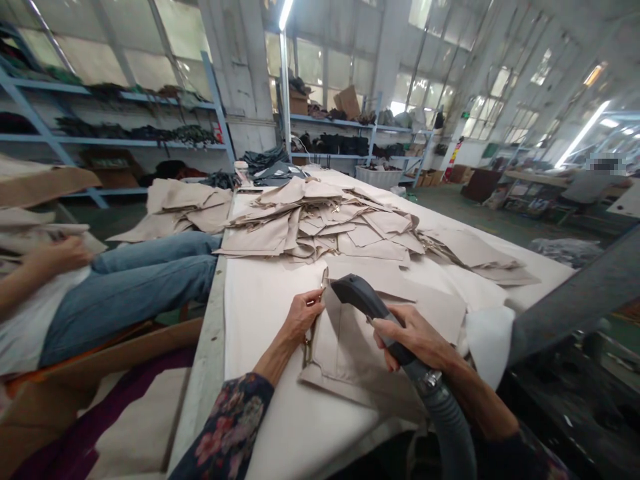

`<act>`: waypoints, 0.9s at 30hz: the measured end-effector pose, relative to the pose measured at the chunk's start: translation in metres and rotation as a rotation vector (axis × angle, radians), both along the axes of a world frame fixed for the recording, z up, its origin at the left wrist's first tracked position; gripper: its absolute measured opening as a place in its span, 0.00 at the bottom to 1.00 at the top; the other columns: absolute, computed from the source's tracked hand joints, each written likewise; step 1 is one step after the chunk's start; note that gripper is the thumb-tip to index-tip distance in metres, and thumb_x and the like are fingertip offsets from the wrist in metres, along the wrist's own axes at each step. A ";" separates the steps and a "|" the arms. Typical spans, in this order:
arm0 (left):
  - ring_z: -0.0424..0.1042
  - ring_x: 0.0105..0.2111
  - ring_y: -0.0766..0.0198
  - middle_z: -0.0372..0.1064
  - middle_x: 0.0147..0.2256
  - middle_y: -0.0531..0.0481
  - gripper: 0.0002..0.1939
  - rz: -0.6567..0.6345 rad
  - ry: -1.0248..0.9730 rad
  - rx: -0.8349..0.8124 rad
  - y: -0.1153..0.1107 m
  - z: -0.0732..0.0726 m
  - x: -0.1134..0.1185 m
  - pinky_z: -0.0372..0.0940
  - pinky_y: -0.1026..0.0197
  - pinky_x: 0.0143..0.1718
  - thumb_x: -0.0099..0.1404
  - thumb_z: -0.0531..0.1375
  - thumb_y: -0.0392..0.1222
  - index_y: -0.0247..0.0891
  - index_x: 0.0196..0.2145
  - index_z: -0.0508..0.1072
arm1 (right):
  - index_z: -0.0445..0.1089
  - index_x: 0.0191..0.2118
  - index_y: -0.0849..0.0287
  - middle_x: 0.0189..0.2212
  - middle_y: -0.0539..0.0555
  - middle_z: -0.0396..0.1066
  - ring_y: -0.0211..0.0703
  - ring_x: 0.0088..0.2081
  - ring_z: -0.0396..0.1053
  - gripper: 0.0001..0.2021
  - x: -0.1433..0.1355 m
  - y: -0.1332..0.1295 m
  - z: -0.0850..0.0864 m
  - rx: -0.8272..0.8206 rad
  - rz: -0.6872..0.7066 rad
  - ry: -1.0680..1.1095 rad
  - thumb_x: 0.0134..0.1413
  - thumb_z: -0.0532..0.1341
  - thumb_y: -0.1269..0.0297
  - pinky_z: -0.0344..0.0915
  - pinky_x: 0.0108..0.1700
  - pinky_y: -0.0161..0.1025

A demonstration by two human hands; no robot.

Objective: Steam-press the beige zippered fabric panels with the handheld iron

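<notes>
My right hand (414,337) is wrapped round the black curved handle of a vacuum hose (363,295). Its mouth rests against or just above a beige fabric piece (345,383) on the white table (265,330). From the handle a ribbed grey hose (449,417) runs down towards me. My left hand (299,319) pinches the left edge of that fabric piece, close to the hose mouth. Along this edge are small shiny metal parts, perhaps a zipper. Part of the fabric lies hidden under the handle and my right hand.
Beyond my hands lies a large heap of beige fabric pieces (350,223). A person in jeans (135,287) sits at the left, handling fabric. Below stands a cardboard box (45,413). A grey metal beam (575,293) slants at the right. Blue shelves (135,97) line the wall.
</notes>
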State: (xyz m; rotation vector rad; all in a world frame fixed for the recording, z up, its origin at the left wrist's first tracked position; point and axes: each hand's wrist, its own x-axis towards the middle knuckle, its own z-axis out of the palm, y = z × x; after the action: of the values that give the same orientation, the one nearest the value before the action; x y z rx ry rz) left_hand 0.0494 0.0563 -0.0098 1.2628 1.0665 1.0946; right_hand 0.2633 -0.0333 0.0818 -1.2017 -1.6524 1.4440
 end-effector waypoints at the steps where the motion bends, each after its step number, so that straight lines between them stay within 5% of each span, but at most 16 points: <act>1: 0.65 0.26 0.66 0.69 0.27 0.52 0.25 0.008 -0.015 -0.003 0.000 -0.001 0.000 0.58 0.66 0.26 0.47 0.59 0.39 0.31 0.44 0.74 | 0.63 0.32 0.62 0.22 0.48 0.66 0.34 0.16 0.66 0.16 0.000 -0.001 0.004 0.005 -0.005 0.007 0.55 0.57 0.52 0.62 0.17 0.30; 9: 0.67 0.32 0.63 0.72 0.36 0.48 0.25 0.028 -0.039 0.064 0.000 -0.005 -0.003 0.61 0.65 0.30 0.47 0.58 0.36 0.31 0.45 0.74 | 0.63 0.28 0.63 0.20 0.49 0.66 0.35 0.15 0.66 0.17 -0.006 0.010 0.016 0.024 -0.011 -0.068 0.52 0.58 0.50 0.63 0.16 0.31; 17: 0.66 0.32 0.64 0.71 0.31 0.49 0.18 0.008 -0.024 0.215 0.000 -0.004 -0.002 0.61 0.64 0.33 0.48 0.56 0.36 0.32 0.37 0.78 | 0.65 0.30 0.64 0.21 0.50 0.67 0.35 0.15 0.66 0.18 -0.018 0.012 0.020 0.004 0.047 -0.048 0.51 0.59 0.50 0.64 0.17 0.31; 27: 0.65 0.26 0.65 0.69 0.27 0.51 0.21 0.045 0.062 0.144 0.001 -0.009 -0.007 0.58 0.65 0.26 0.48 0.56 0.39 0.31 0.41 0.76 | 0.65 0.32 0.65 0.22 0.50 0.67 0.36 0.15 0.66 0.18 0.020 0.000 0.029 0.051 -0.114 -0.115 0.52 0.59 0.50 0.64 0.17 0.33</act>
State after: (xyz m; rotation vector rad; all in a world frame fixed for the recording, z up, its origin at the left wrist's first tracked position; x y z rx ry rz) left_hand 0.0421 0.0574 -0.0184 1.3999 1.0828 1.1903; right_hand 0.2830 -0.0334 0.1109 -1.3490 -1.6578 1.2768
